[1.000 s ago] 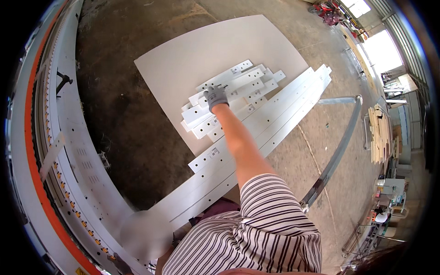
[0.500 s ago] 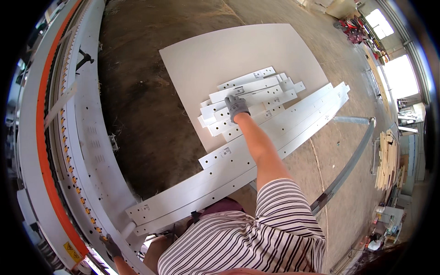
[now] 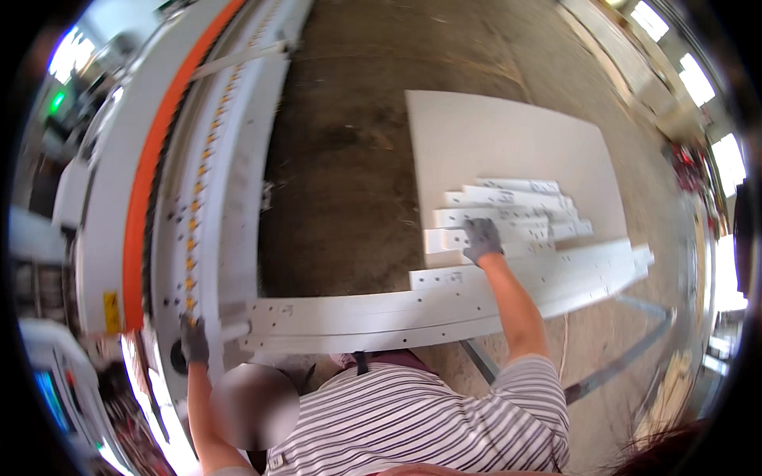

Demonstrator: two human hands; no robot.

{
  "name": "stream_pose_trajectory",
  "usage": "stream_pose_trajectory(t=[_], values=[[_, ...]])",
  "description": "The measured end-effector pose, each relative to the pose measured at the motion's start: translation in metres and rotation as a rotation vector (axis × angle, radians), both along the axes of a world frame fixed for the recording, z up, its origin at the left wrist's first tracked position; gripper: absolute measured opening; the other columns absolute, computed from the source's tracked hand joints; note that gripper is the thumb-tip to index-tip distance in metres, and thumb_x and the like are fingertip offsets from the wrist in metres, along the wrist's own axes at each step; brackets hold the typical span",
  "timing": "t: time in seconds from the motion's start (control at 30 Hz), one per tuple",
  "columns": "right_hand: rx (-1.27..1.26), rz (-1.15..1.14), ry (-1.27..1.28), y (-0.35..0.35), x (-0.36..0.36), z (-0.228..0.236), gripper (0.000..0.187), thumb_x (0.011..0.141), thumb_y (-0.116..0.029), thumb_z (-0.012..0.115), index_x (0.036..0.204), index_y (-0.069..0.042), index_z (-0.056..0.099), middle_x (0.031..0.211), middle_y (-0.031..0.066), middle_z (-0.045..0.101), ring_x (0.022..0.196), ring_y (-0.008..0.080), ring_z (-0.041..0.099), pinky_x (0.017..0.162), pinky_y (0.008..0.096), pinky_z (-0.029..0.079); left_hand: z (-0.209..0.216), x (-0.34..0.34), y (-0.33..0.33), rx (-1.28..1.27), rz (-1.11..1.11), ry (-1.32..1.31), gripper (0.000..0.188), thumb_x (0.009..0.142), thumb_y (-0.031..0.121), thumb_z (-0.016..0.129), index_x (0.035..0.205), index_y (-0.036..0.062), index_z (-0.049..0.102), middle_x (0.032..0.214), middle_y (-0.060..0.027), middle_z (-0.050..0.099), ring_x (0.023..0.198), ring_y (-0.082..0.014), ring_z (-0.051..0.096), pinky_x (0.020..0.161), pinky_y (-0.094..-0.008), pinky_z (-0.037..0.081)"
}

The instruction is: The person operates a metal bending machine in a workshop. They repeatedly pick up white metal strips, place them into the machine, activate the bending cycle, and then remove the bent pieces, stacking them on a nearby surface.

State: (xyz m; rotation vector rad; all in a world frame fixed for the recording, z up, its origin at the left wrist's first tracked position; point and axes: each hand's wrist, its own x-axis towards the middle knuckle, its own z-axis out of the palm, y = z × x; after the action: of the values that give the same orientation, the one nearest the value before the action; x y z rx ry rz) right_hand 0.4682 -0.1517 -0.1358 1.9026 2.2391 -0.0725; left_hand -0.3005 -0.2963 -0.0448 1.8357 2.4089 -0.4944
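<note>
My right hand (image 3: 482, 240), in a grey glove, lies over a loose pile of white drilled strips (image 3: 520, 196). Its fingers are stretched forward and touch the upper faces of the strips. At the left, my gloved left hand (image 3: 194, 343) rests at the near end of a long machine bed (image 3: 238, 182), close to a row of small yellow parts (image 3: 190, 266). Its fingers point forward and hold nothing that I can see; blur softens their tips. Long white drilled boards (image 3: 349, 317) lie crosswise in front of my body, nearer than the pile.
Beneath the pile is a large pale panel (image 3: 508, 131). An orange rail (image 3: 155, 182) runs along the machine, with a screen (image 3: 49, 394) at its near left. A grey metal frame (image 3: 615, 373) shows below the boards at right. Concrete floor (image 3: 341, 159) lies between machine and panel.
The whole view has turned, so the machine, boards and panel appear shifted to the right. More of my left arm shows. My right hand is still on the pile of strips.
</note>
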Motion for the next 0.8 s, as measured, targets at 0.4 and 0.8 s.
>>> stream_pose_trajectory(t=[0.4,0.8], values=[[-0.157,0.377,1.240,-0.059,-0.321,0.244,0.067,0.063,-0.026,0.080,0.117,-0.003,0.051,0.108,0.0135,0.058,0.099,0.0251,0.059,0.086,0.0376,0.047,0.035,0.174,-0.007,0.641,-0.314,-1.300,0.077,0.069,0.017,0.079,0.134,0.0052,0.041,0.135,-0.0172,0.041,0.123,-0.0322,0.042,0.104,-0.0408,0.033],[-0.007,0.706,0.955,-0.104,-0.477,0.191,0.046,0.071,-0.033,0.074,0.101,-0.008,0.052,0.088,0.0144,0.063,0.082,0.0327,0.063,0.072,0.0385,0.050,0.042,0.112,-0.077,1.177,0.788,-2.072,0.037,0.094,0.030,0.056,0.118,0.0041,0.044,0.096,-0.0128,0.064,0.083,-0.0245,0.064,0.075,-0.0409,0.057]])
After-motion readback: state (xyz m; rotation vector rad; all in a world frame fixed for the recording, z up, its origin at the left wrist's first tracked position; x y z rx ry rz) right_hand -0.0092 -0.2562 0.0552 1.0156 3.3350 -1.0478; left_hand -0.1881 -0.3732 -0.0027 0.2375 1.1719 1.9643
